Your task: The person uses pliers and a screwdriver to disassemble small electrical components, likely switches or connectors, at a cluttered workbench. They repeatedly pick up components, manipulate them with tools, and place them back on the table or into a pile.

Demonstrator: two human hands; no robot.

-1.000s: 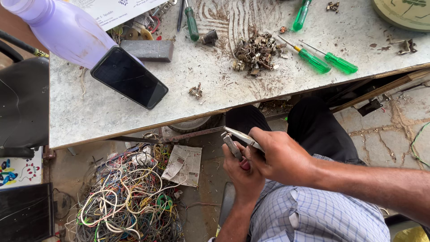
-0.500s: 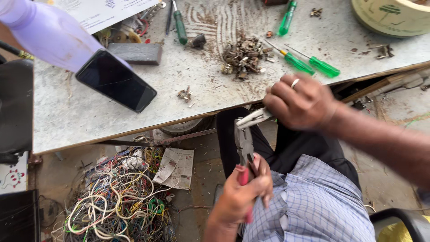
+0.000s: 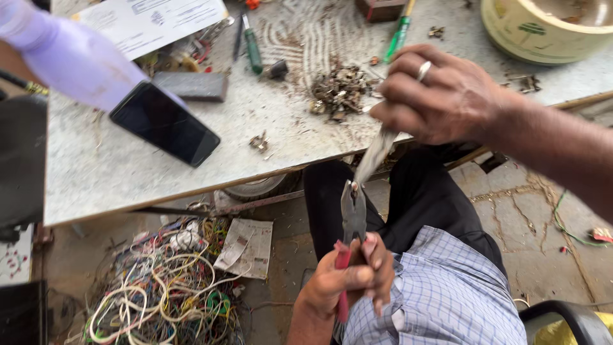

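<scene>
My left hand (image 3: 351,278) is low over my lap, closed around the red handles of a pair of pliers (image 3: 352,214) whose jaws point up. My right hand (image 3: 440,96), with a ring on one finger, is raised at the table's front edge and pinches the top of a thin shiny metal strip (image 3: 375,155). The strip is blurred and runs down to the plier jaws, which seem to grip its lower end. A pile of small metal scraps (image 3: 338,89) lies on the table just left of my right hand.
On the grey table (image 3: 115,185) lie a black phone (image 3: 165,123), a grey block (image 3: 191,86), green screwdrivers (image 3: 253,45), papers (image 3: 153,19) and a round tub (image 3: 549,29). Another person's purple sleeve (image 3: 64,57) reaches in top left. A wire tangle (image 3: 159,294) covers the floor.
My right hand has lifted from my lap to the table edge, drawing the metal strip upward. My left hand stays low, now holding the pliers upright beneath it.
</scene>
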